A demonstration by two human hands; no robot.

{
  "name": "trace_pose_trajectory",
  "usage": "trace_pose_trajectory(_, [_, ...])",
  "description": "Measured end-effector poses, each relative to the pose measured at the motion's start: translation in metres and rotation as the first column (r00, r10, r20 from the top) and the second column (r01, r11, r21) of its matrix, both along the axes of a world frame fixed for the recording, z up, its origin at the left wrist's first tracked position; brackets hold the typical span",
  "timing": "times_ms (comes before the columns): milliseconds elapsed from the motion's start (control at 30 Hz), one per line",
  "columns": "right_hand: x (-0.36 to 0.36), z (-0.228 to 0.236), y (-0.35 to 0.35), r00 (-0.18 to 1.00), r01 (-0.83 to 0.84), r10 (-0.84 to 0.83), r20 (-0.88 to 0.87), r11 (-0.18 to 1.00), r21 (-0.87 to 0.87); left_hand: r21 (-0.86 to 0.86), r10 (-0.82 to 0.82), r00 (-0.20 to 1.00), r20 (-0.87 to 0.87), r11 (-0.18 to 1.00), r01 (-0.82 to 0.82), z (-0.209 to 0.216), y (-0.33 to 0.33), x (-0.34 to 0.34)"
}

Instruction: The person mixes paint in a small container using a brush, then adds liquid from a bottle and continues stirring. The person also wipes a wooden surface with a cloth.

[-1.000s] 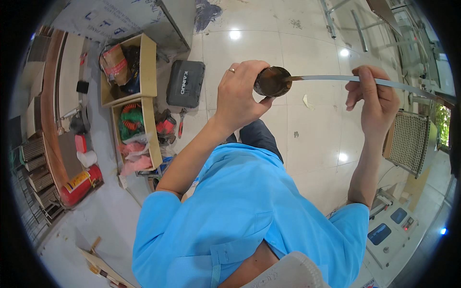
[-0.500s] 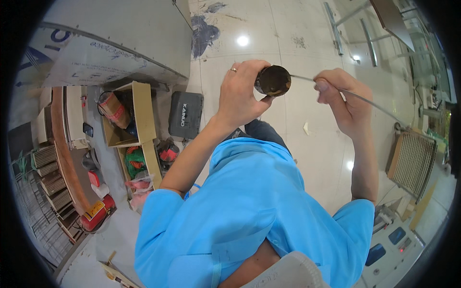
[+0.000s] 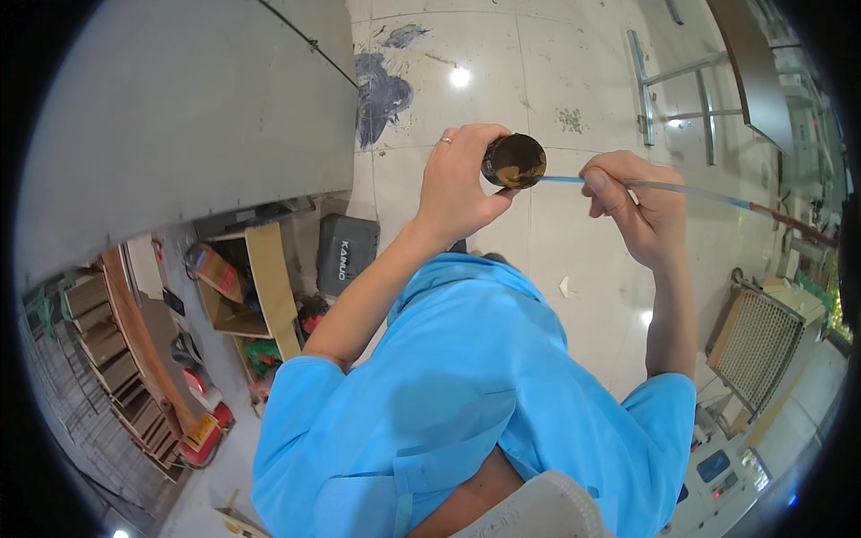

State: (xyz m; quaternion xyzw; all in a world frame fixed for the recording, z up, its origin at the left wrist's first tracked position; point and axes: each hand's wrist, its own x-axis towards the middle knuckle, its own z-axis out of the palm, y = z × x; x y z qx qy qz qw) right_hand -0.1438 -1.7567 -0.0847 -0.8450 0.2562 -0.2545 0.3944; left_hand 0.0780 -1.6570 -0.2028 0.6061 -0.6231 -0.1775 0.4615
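My left hand is wrapped round a short, dark, round container, with its dark opening facing me. A tan-brown patch shows inside the opening. Pinched between the thumb and fingers of my right hand is a long thin strip or rod, grey and bluish, turning brown towards its far right end. Its left end meets the container's lower right rim; whether it goes behind or only touches, I cannot tell. Both hands are held out in front of my blue shirt, above the floor.
Large grey panels stand at the left. Below them are a dark tool case, a tan open box and a red fire extinguisher. A metal frame lies at the upper right, with a mesh-topped crate further down.
The view has shifted slightly. The container is tilted so more of its tan inner patch shows. The strip's left end has moved down along the rim, and its surface now looks bluish.
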Motion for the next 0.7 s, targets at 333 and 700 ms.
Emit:
trace_pose_trajectory(333, [0.095, -0.015, -0.134, 0.992, 0.102, -0.111, 0.053, 0.983, 0.154, 0.126, -0.071, 0.993, -0.097, 0.988, 0.083, -0.013, -0.146, 0.096])
trace_pose_trajectory(700, [0.166, -0.042, -0.294, 0.98, 0.051, -0.114, 0.161, 0.936, 0.348, 0.188, -0.003, 1.0, -0.007, 0.982, 0.004, -0.023, -0.288, 0.169])
